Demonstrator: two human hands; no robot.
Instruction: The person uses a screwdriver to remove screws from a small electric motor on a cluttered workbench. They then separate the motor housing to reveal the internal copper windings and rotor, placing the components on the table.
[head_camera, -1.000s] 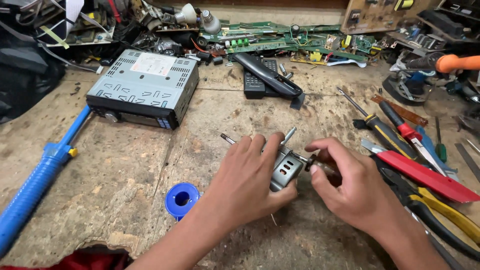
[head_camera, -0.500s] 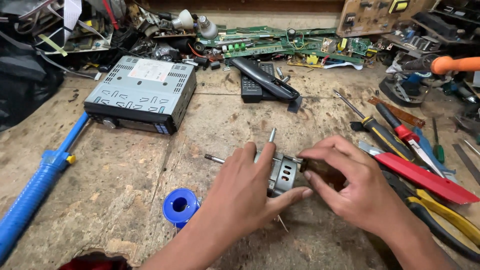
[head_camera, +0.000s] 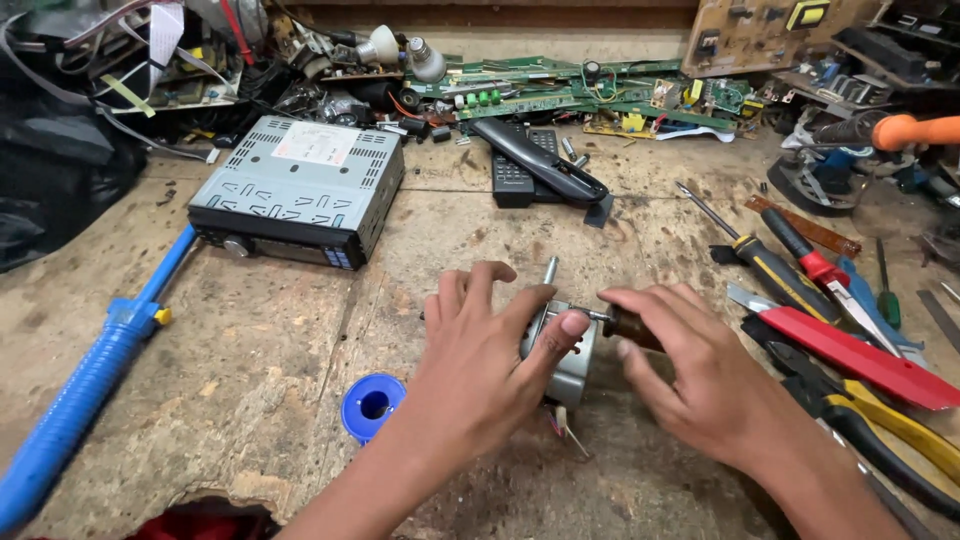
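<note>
Workbench (head_camera: 300, 330): white-labelled grey stereo (head_camera: 295, 190), hands apparently gripping motor (head_camera: 570, 355)

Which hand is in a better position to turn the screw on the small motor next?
Probably the right hand: it holds the screwdriver, whose tip meets the small grey motor. The left hand wraps the motor, steadying it on the workbench.
</note>
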